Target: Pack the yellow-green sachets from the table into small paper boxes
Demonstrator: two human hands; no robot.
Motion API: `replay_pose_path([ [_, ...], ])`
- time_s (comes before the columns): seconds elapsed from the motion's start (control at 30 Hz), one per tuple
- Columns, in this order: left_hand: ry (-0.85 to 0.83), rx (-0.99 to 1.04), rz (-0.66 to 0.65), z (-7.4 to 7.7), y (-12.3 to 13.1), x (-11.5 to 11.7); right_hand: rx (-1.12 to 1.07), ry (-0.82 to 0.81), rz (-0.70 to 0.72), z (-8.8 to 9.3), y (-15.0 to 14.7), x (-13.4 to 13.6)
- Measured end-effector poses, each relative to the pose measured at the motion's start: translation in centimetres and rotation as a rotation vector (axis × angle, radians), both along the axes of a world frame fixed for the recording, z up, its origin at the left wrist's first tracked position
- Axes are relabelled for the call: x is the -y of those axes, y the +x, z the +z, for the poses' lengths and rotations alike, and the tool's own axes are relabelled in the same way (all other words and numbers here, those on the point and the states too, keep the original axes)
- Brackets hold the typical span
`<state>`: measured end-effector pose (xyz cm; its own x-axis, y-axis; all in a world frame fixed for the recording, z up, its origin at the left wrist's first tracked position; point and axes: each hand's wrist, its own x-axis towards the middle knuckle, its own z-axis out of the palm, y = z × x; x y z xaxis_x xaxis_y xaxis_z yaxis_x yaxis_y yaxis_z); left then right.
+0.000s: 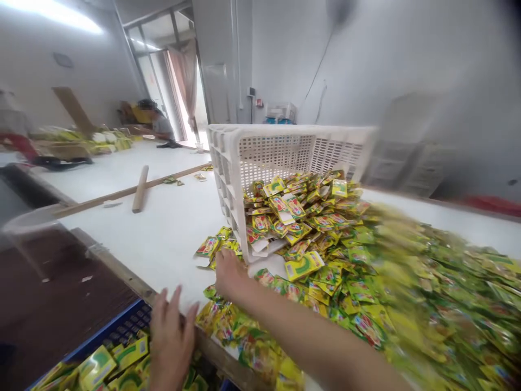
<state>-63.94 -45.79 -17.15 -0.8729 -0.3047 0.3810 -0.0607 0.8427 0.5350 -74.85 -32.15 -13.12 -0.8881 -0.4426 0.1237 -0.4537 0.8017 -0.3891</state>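
My right hand (231,276) reaches across the table to a small group of yellow-green packets (208,247) beside a white plastic crate (236,184). Its fingers are mostly turned away from view, so their grip is unclear. Over the table's front edge, my left hand (173,331) is open with fingers spread, above a blue crate (109,331) holding yellow packs (97,365). The white crate lies tipped on its side. From its open mouth a heap of small yellow boxes and packets (313,217) spills out. A large pile of green-yellow packets (439,304) covers the table at right, partly blurred.
A wooden bar (140,190) lies on the white table (175,209), near a low wooden strip (118,193). A white stool (32,220) stands at left. Beyond, a person (158,122) sits at another table with more yellow packs (112,140); another person appears at far left.
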Motion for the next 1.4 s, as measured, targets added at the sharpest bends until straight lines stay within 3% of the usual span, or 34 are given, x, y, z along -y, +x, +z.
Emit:
replay_pose_path([
  [0.1,-0.193,0.069,0.003,-0.7,-4.3,-1.5,0.007,0.023,-0.08,-0.7,-6.9,3.8],
  [0.23,-0.311,0.201,-0.005,-1.7,-6.1,-1.4,0.051,0.041,-0.164,-3.0,-12.1,6.2],
  [0.4,-0.27,0.261,0.024,-2.2,-10.1,0.9,0.078,0.057,-0.149,-5.3,-11.1,6.3],
  [0.53,-0.251,0.374,-0.134,-2.8,-13.5,3.1,0.058,0.082,-0.077,-5.7,-6.8,3.1],
  [0.63,-0.28,0.377,-0.239,-4.1,-12.8,1.6,-0.052,0.12,0.098,-5.9,-3.0,-1.0],
  [0.77,-0.368,0.259,-0.292,-5.4,-7.6,-5.8,-0.131,0.193,0.223,-5.7,1.8,-8.8],
  [0.9,-0.366,0.248,-0.516,-3.7,-1.5,-15.0,-0.096,0.266,0.21,-4.2,7.2,-19.8],
  [1.0,-0.347,0.324,-0.657,-1.4,0.6,-19.7,-0.135,0.196,0.161,-2.5,11.1,-28.4],
  [1.1,-0.361,0.431,-0.697,0.1,0.4,-21.4,-0.169,0.148,0.053,-0.8,14.2,-35.6],
  [1.2,-0.452,0.503,-0.7,0.6,-0.8,-21.1,-0.196,0.104,-0.06,0.2,16.3,-41.1],
  [1.4,-0.584,0.542,-0.887,-0.9,-0.9,-20.3,-0.291,-0.05,-0.353,1.9,20.0,-48.2],
])
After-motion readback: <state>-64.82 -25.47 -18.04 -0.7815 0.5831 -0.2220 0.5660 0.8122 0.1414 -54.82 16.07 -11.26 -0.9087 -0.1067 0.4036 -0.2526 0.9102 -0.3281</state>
